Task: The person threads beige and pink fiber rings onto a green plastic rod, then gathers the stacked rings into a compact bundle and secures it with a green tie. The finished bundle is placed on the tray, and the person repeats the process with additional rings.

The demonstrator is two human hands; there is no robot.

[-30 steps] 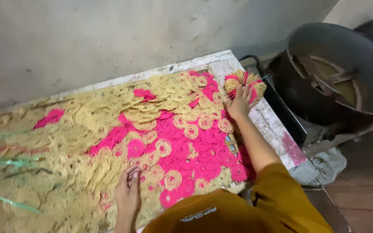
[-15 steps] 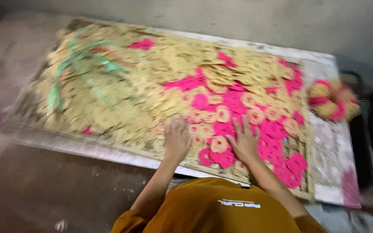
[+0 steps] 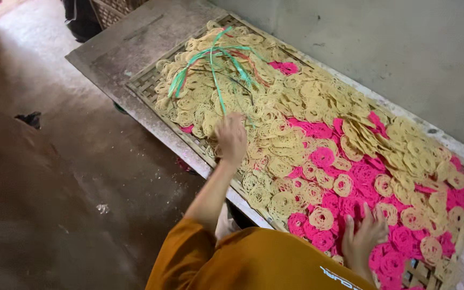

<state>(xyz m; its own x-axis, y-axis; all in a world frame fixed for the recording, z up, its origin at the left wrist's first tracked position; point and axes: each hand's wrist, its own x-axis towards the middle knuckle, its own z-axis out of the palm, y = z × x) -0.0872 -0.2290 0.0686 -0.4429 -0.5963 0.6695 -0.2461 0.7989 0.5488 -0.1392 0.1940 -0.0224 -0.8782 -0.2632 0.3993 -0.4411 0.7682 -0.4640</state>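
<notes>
Sorting looks under way: the left hand (image 3: 231, 137) reaches, grip loose, over yellow coils (image 3: 275, 137), the right hand (image 3: 365, 236) lies flat and released on pink coils (image 3: 390, 255), so picking one up calls for closing fingers.

Your path stays open over the bare grey concrete slab (image 3: 130, 48); green plastic strings (image 3: 210, 59) obstruct the woven bamboo tray (image 3: 143, 88).

Person seen from above. The garment is a mustard-orange top (image 3: 253, 263) of plain, matte cloth, with short sleeves ending above the elbow; the left sleeve (image 3: 181, 244) shows a soft fold at its hem. A small line of white lettering (image 3: 345, 278) crosses the chest (partly cut off by the frame edge). Both forearms are bare; the left hand (image 3: 231, 137) and right hand (image 3: 365, 236) wear no gloves, rings or watch.
</notes>
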